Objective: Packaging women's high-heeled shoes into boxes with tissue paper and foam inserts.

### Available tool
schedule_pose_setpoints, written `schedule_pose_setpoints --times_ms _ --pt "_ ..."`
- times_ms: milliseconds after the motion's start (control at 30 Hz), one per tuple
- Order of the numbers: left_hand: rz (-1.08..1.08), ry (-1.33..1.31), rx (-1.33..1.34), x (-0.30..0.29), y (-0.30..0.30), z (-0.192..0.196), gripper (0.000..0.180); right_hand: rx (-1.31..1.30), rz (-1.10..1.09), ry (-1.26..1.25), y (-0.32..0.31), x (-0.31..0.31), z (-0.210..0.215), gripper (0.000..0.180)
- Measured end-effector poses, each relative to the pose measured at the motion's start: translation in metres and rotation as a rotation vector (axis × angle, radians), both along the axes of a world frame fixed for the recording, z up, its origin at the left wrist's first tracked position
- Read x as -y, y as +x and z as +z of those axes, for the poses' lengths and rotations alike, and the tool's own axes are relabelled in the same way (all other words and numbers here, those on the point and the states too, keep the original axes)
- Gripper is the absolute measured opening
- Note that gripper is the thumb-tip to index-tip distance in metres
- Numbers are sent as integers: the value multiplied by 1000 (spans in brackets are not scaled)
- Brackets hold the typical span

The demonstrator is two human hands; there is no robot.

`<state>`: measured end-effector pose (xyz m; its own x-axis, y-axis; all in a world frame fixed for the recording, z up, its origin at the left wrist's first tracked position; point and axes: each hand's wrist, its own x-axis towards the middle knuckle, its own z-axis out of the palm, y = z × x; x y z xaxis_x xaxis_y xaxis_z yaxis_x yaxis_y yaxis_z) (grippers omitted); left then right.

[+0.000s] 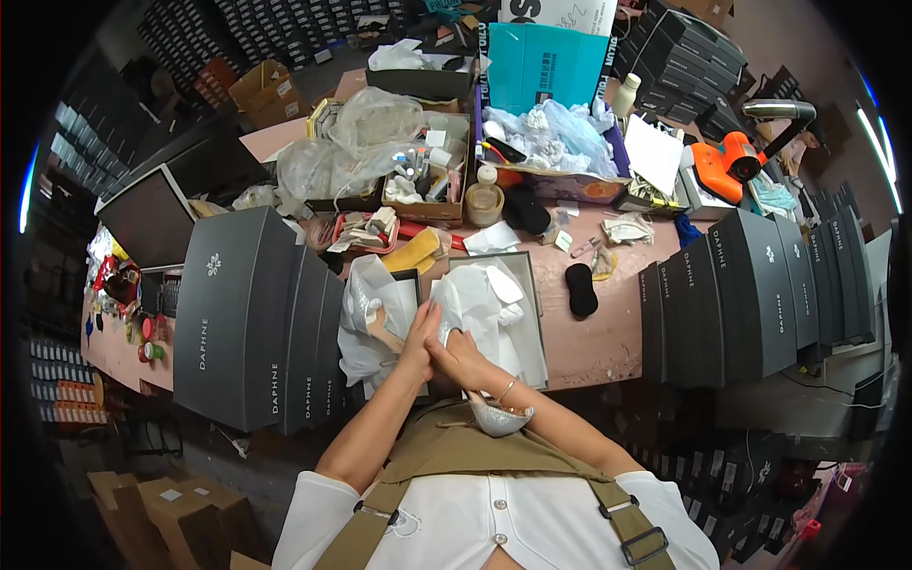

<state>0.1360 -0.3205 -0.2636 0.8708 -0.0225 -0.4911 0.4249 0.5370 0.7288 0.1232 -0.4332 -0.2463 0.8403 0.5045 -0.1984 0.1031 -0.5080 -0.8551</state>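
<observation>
The left hand [419,344] and right hand [458,357] touch each other, fingers pressing down on white paper [484,309] in an open shoe box [534,285] on the tabletop [608,337]; black boxes [256,318] stand beside — a silver shoe [499,418] lies below the right wrist.

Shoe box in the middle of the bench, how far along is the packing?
Done: the open shoe box is lined with white tissue paper. In hand: the left hand and right hand meet over that paper, and a silvery shoe sits under the right wrist. Left: the shoe is outside the box, which has no lid on.
</observation>
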Motion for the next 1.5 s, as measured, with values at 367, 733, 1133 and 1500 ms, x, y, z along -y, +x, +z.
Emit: schedule_pose_setpoints --times_ms 367,733,1133,1500 --pt "-109 50 152 14 -1 27 48 -73 276 291 -45 81 51 61" --pt "-92 134 180 7 8 28 48 181 122 -4 4 19 36 68" --pt "12 -169 191 6 -25 39 57 -609 322 558 -2 110 49 42" --pt "143 -533 -114 42 -55 40 70 614 -208 -145 82 125 0 4"
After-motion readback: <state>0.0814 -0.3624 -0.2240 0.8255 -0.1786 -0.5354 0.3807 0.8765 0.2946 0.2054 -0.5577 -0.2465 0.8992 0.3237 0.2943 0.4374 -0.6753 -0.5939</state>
